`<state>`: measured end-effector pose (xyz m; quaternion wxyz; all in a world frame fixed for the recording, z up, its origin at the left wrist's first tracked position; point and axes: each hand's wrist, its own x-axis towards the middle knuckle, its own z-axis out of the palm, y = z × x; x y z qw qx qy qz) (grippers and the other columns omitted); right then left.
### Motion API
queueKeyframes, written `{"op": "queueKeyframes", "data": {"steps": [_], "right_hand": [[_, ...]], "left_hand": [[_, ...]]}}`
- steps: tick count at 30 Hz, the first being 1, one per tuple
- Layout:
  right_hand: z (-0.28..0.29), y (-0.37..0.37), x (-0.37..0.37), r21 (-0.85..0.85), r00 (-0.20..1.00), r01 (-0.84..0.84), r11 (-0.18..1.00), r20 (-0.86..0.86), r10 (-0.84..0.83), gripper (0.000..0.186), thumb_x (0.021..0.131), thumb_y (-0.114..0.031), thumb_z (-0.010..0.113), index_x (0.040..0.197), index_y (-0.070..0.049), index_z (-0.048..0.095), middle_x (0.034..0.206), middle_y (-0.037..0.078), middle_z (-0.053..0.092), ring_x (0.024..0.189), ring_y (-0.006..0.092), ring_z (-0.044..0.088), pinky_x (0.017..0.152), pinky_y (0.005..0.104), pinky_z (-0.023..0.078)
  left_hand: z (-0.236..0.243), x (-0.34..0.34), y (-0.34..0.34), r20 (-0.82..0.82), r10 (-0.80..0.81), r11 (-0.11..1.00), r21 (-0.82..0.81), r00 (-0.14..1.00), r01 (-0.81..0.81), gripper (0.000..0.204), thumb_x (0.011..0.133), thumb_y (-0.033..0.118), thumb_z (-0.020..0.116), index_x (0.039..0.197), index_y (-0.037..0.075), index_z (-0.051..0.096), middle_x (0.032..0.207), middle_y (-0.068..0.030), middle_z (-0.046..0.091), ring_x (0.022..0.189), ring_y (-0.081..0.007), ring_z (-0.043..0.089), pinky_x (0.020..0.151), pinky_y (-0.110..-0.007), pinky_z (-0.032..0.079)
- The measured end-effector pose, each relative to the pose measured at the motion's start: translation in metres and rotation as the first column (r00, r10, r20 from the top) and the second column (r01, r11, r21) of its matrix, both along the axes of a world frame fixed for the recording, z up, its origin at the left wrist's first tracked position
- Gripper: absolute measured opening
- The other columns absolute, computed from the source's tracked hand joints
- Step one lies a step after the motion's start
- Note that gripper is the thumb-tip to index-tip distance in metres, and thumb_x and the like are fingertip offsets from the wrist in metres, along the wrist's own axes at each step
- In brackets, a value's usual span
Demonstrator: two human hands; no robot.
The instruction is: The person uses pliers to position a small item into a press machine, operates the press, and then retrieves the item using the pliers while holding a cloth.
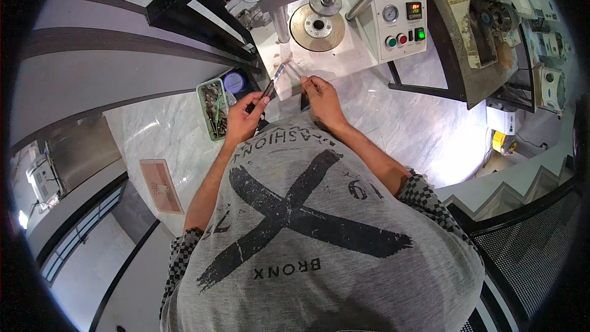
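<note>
My left hand (244, 115) grips a slim dark hand tool (273, 81) whose tip points up toward the front edge of the press table. My right hand (319, 95) pinches a small pale strip-like piece (294, 69) between its fingertips, close to the tool's tip. Both hands are held just in front of a white press machine (319, 49) with a round metal disc (317, 25) under its steel column (281, 21). My grey shirt fills the lower middle of the view.
A green tray (214, 109) of several small metal parts sits left of my left hand, with a round dark tin (234, 81) beside it. The control panel (402, 18) with gauge and coloured buttons is on the right. A second machine (491, 18) stands at far right. The floor is pale marble.
</note>
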<state>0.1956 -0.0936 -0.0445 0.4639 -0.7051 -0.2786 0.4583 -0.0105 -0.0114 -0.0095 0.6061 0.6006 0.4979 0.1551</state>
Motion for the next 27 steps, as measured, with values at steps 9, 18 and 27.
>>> {"op": "queueKeyframes", "data": {"steps": [9, 18, 27], "right_hand": [[0.024, 0.005, 0.026, -0.188, 0.789, -0.085, 0.978, -0.612, -0.049, 0.038, 0.1, -0.039, 0.051, 0.078, -0.009, 0.054, 0.06, -0.004, 0.043, 0.049, 0.0076, 0.032, 0.045, 0.0256, 0.027], [0.026, 0.003, 0.027, -0.184, 0.496, -0.201, 0.962, -0.866, -0.062, 0.038, 0.102, -0.042, 0.045, 0.072, -0.018, 0.044, 0.059, -0.008, 0.032, 0.047, 0.0054, 0.02, 0.04, 0.0238, 0.015], [0.013, 0.001, 0.041, 0.041, -0.064, -0.288, 0.957, -0.998, 0.023, 0.041, 0.102, -0.044, 0.041, 0.07, -0.017, 0.043, 0.058, -0.008, 0.029, 0.045, 0.0032, 0.022, 0.037, 0.0209, 0.019]], "left_hand": [[-0.014, -0.009, -0.005, 0.06, 0.066, 0.992, 0.102, 0.996, -0.072, 0.026, 0.092, 0.021, 0.068, 0.112, 0.004, 0.067, 0.078, 0.0018, 0.061, 0.07, -0.0048, 0.052, 0.061, -0.021, 0.042], [0.002, -0.006, 0.003, -0.182, 0.002, 0.901, 0.428, 0.983, 0.077, 0.033, 0.091, 0.024, 0.066, 0.122, 0.011, 0.065, 0.095, -0.0093, 0.068, 0.085, -0.0213, 0.064, 0.077, -0.031, 0.05], [0.018, -0.002, 0.003, -0.186, -0.091, 0.873, 0.458, 0.978, 0.168, 0.034, 0.092, 0.02, 0.063, 0.125, 0.011, 0.064, 0.098, -0.0095, 0.066, 0.089, -0.0217, 0.062, 0.082, -0.03, 0.048]]}}
